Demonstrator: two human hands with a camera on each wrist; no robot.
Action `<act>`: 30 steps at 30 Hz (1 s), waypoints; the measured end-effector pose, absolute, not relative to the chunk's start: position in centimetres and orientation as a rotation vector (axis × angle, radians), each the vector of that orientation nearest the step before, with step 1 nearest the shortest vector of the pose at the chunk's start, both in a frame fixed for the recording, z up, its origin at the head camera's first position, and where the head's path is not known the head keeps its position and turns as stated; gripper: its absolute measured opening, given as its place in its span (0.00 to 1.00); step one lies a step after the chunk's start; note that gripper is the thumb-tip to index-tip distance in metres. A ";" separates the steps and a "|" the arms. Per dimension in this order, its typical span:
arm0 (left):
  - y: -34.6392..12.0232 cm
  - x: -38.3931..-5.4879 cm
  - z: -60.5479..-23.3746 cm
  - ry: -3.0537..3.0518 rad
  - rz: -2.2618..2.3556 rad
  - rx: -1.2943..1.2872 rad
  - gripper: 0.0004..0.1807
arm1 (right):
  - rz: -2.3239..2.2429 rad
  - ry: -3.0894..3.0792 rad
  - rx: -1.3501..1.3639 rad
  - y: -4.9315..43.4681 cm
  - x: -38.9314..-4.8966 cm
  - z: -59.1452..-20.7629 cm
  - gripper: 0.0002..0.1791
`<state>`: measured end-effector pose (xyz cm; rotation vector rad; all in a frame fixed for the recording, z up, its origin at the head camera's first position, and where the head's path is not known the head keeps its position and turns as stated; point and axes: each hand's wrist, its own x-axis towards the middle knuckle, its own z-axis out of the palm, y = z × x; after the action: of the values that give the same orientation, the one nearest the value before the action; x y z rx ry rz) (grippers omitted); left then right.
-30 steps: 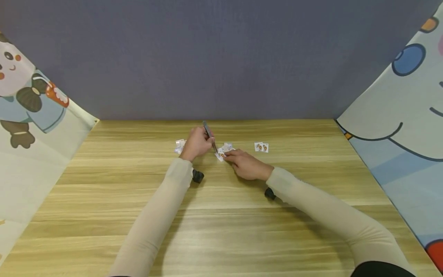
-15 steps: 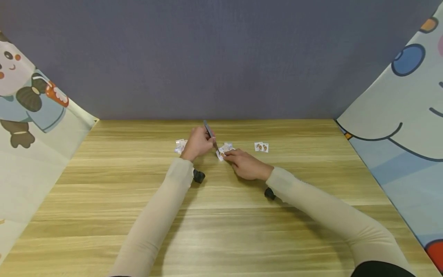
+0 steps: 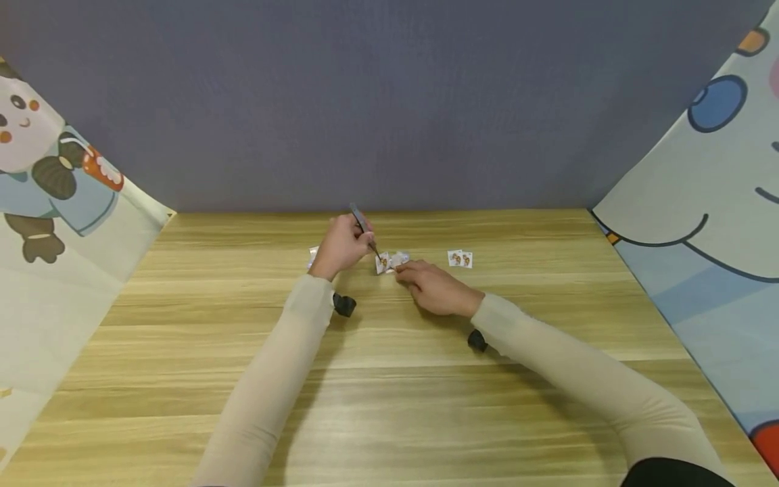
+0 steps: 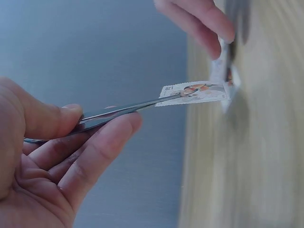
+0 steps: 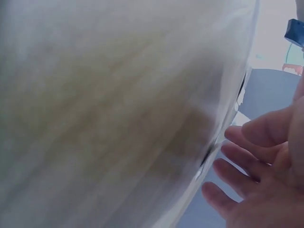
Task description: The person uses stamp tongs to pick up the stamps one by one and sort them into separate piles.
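Observation:
In the left wrist view, my left hand (image 4: 52,147) pinches metal tweezers (image 4: 111,114) between thumb and fingers. The tweezer tips overlap a postage stamp (image 4: 202,93) with perforated edges and an orange print, which stands off from the hand. From the head view, the left hand (image 3: 341,248) is above the middle of the table, with that stamp (image 3: 382,264) below the tips. Just right of it lies a shiny clear packet (image 3: 399,258). My right hand (image 3: 437,289) rests its extended fingertips at the packet's near edge; the right wrist view shows its fingers (image 5: 232,173) loosely spread.
Two similar stamps (image 3: 459,258) lie side by side farther right on the wooden table (image 3: 389,406). Behind the left hand, a whitish piece (image 3: 313,255) is partly hidden. A grey panel (image 3: 389,108) rises at the table's back edge.
The left hand and tweezers have shifted slightly up and to the left, bringing the stamp away from the right fingertips. My right hand has stayed nearly in place.

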<state>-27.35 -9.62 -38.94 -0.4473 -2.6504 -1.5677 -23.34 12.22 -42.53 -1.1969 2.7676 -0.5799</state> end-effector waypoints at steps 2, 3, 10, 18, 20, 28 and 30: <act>-9.6 -27.3 -38.6 -2.634 -1.558 -0.463 0.02 | -0.597 2.793 -1.203 12.5 -23.3 -42.4 0.16; -9.5 -27.3 -38.4 -2.622 -1.548 -0.469 0.02 | -0.605 2.806 -1.200 12.6 -23.3 -42.4 0.16; -8.4 -27.2 -37.7 -2.566 -1.559 -0.519 0.02 | -0.684 2.874 -1.144 13.3 -23.0 -41.3 0.18; -6.0 -27.4 -37.7 -2.522 -1.579 -0.610 0.02 | -0.768 2.928 -1.070 15.2 -22.6 -40.5 0.18; -5.3 -27.5 -37.8 -2.517 -1.584 -0.620 0.02 | -0.777 2.933 -1.040 15.8 -22.5 -40.4 0.18; -2.0 -27.6 -38.6 -2.571 -1.531 -0.667 0.02 | -0.809 2.961 -0.955 18.2 -22.4 -40.5 0.17; -1.3 -27.6 -38.8 -2.587 -1.504 -0.690 0.02 | -0.822 2.978 -0.936 18.7 -22.3 -40.4 0.17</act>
<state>-27.62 -1.27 -38.80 -0.6897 -2.5874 -1.5043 -22.35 18.67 -40.45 -0.9363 2.9783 -0.8218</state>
